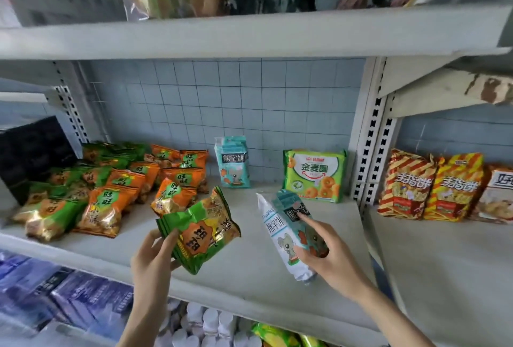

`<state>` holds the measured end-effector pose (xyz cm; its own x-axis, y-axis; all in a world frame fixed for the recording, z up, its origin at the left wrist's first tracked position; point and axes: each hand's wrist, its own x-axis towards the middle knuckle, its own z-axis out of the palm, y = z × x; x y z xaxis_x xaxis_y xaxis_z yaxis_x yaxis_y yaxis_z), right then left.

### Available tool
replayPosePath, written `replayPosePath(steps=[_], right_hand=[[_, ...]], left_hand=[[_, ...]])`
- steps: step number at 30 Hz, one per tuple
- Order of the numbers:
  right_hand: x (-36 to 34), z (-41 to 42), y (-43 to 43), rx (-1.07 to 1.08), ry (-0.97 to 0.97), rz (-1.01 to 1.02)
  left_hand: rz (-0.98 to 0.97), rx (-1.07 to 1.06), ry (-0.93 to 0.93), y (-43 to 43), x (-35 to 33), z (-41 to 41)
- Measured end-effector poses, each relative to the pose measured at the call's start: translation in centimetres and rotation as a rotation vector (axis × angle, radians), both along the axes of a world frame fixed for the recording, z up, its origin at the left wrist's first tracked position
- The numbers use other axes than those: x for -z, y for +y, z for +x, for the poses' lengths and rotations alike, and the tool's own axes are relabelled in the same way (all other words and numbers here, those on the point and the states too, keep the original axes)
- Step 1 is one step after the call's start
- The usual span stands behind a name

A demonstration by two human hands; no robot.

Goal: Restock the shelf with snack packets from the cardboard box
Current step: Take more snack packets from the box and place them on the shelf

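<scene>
My left hand (152, 259) grips a green and orange snack packet (201, 231) by its lower left corner, holding it above the front of the grey shelf (249, 274). My right hand (326, 249) holds a teal and white biscuit packet (283, 228), tilted, index finger stretched along its face. A matching teal packet (232, 162) stands upright at the back of the shelf. To the left lies a heap of several green and orange packets (111, 185). The cardboard box is not in view.
A green ring-biscuit pack (315, 175) leans against the tiled back wall. Striped yellow-red packets (427, 188) fill the neighbouring bay past the perforated upright (372, 135). A black box (30, 152) sits far left. Blue packs (69, 294) and white bottles (202, 324) sit below.
</scene>
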<state>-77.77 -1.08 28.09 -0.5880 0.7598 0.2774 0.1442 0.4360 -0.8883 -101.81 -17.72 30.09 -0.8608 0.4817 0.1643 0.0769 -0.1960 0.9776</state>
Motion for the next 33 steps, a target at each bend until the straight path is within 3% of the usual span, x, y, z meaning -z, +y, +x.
replayPosePath(steps=[8, 18, 26, 33], right_hand=[[0.7, -8.3, -4.3, 0.111, 0.141, -0.115], [-0.6, -20.1, -4.3, 0.375, 0.116, 0.074], [-0.2, -27.0, 0.0, 0.592, -0.09, 0.354], [1.8, -29.2, 2.9, 0.634, -0.35, 0.336]], left_hand=[[-0.041, 0.009, -0.006, -5.8, -0.9, -8.4], [-0.058, 0.003, -0.002, -10.5, -1.9, -17.0], [-0.05, 0.067, 0.028, -8.3, -2.5, -20.5], [-0.07, 0.084, 0.047, -5.3, -2.4, -23.3]])
